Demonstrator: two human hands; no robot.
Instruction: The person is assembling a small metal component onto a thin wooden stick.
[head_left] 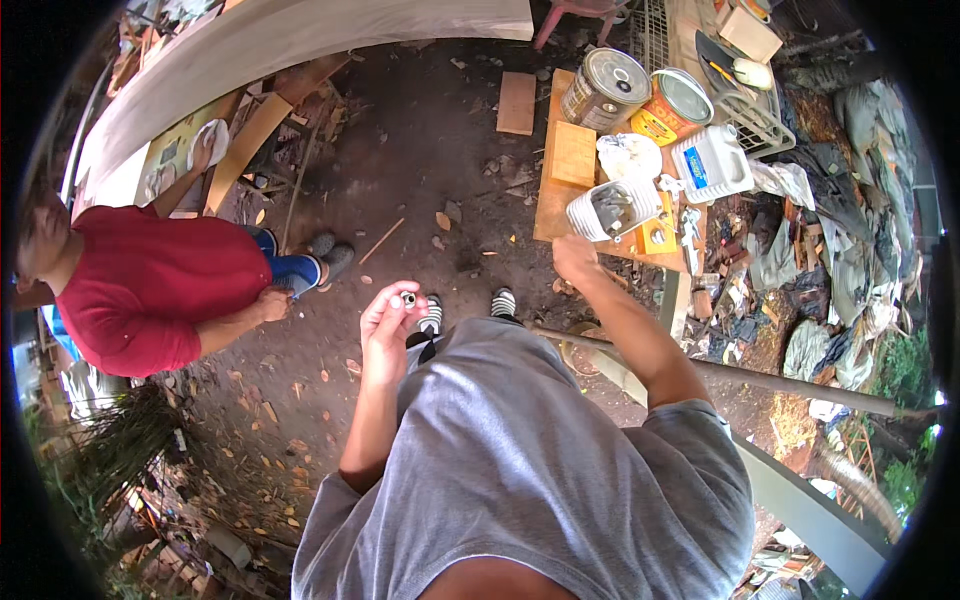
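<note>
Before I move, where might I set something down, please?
Bare dirt lies left of the reddish board; the table has a small patch between wooden block, white tub and your right hand, but its middle is crowded.

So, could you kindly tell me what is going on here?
The person's left hand holds a small, round, metallic-looking piece. The right hand is beside a white container on a wooden table; whether it touches is unclear. Leftward, a co-worker holds a white cloth.
</note>
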